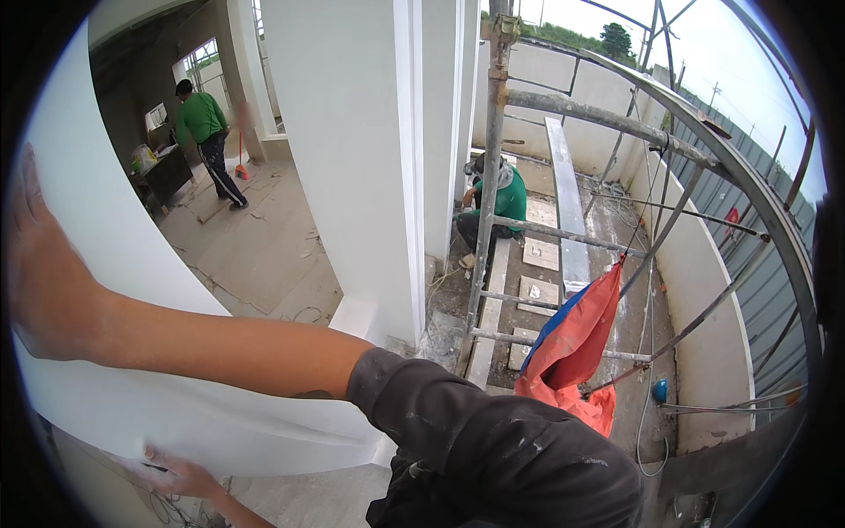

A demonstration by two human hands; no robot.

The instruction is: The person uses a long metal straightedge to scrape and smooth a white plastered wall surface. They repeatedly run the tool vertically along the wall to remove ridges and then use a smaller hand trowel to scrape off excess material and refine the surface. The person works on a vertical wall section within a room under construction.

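Wall (238, 414) was plain white, filling the left of the view, and both hands were up against it. The right hand (48, 273) had its palm laid on the wall toward its far left end, fingers stretched upward, though the dark rim of the lens ate part of it. That arm was bare up to a dark sleeve (414, 396) with pale specks on it. The left hand (180, 480) was down by the wall's lower edge, thumb up, with a dark sliver (157, 467) by the thumb. Honestly can't tell if it was pinching that or just resting there.

Past the wall, a worker (204, 128) in green stood on a dusty floor (255, 238), near a red broom (240, 172) and a dark surface (167, 180) with bags (143, 158) on it. Right of the wall came a white pillar (343, 158), then a scaffold (490, 158) with a red and blue cloth (576, 330) hanging by it. Also right of the wall, beyond the pillar, a second worker (508, 195) crouched, and a long plank (568, 202) lay farther right.
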